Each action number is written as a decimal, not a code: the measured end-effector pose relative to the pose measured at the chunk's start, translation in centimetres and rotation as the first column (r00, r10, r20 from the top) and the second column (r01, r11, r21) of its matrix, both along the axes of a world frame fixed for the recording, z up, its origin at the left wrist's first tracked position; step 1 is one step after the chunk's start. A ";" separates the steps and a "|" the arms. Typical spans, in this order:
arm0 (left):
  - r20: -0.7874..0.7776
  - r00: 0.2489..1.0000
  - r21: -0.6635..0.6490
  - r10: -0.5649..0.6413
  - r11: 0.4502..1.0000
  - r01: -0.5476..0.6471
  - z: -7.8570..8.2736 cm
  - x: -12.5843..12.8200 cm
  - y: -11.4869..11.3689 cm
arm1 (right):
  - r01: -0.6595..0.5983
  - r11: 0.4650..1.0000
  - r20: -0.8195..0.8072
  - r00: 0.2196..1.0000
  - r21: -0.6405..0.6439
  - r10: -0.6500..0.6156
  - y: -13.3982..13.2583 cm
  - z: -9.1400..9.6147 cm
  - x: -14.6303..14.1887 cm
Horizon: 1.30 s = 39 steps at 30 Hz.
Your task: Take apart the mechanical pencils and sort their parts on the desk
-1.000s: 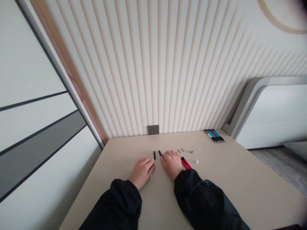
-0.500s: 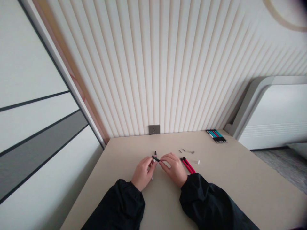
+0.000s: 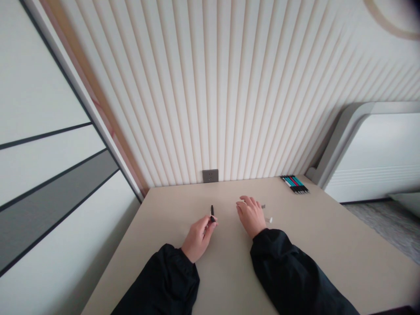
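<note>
My left hand (image 3: 198, 236) is closed, thumb and fingers pinching a small black pen part (image 3: 213, 218). Just beyond those fingertips a slim black pen piece (image 3: 211, 209) points toward the wall; whether it is held too or lies on the table, I cannot tell. To the right, my right hand (image 3: 251, 215) hovers low over the table with its fingers curved and apart, nothing visible between them. Beside it lie a small clear part with a white end (image 3: 269, 220) and a small greyish clip-like part (image 3: 263, 206). The red pen barrels are hidden behind this hand.
A row of several pens (image 3: 294, 184), teal, red, white and black, lies at the table's far right corner. The beige table (image 3: 226, 280) meets a ribbed wall holding a dark socket (image 3: 210, 176). A white cabinet (image 3: 59, 245) stands left, a pale headboard (image 3: 377, 153) right.
My right hand has let go of the black pen part and moved right and away from me, now covering the red barrels and small metal parts. My left hand keeps the part, turned more end-on.
</note>
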<state>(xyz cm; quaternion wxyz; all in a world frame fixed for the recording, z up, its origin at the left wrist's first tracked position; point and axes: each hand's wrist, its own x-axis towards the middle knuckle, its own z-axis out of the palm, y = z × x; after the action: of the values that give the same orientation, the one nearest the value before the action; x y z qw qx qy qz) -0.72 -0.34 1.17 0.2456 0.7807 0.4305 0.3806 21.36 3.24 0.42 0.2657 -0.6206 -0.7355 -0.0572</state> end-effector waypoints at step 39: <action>-0.223 0.973 0.123 0.055 0.992 -0.028 -0.8 0.1 0.3 | -0.374 0.926 -0.914 0.355 0.055 0.197 -2.5 -0.3 -3.8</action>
<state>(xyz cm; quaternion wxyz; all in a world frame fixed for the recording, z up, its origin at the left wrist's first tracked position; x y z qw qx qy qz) -0.65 -0.01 0.40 0.1400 0.8231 0.4484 0.3192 17.54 0.77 0.12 0.5746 -0.4326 -0.5715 0.3951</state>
